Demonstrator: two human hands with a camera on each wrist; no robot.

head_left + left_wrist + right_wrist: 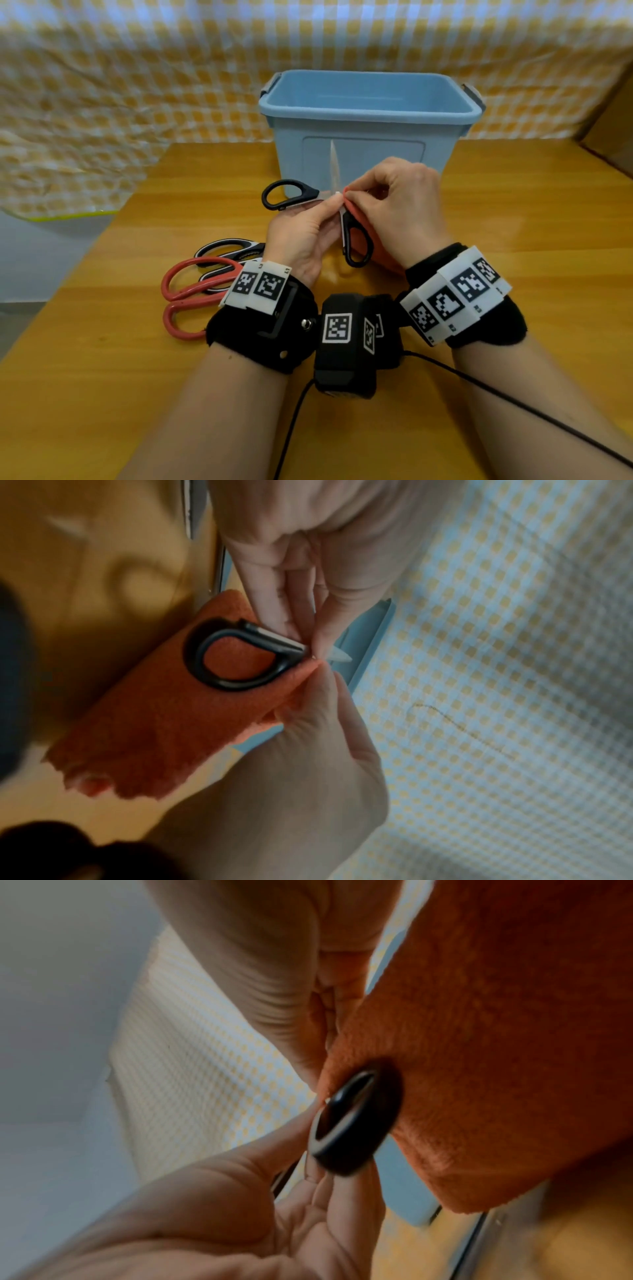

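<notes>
Soft, even light fills the head view (edges bow). Wrist views are dimmer, the fuzzy orange cloth [496,1042] blurred.

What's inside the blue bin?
Only bare inner walls of the blue bin show; its floor is hidden behind the near wall, so contents cannot be ruled out.
</notes>
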